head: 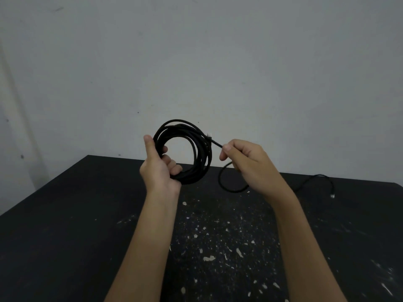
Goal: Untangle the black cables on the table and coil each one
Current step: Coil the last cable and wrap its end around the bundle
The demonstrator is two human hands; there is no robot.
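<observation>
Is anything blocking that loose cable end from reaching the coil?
Nothing visible. The right hand pinches the loose end right beside the coil in the left hand's grip, with only air between them.

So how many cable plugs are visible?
2. First plug beside the coil, just beyond the right hand; second plug on the table, far right. Others may hide in the coil.
</observation>
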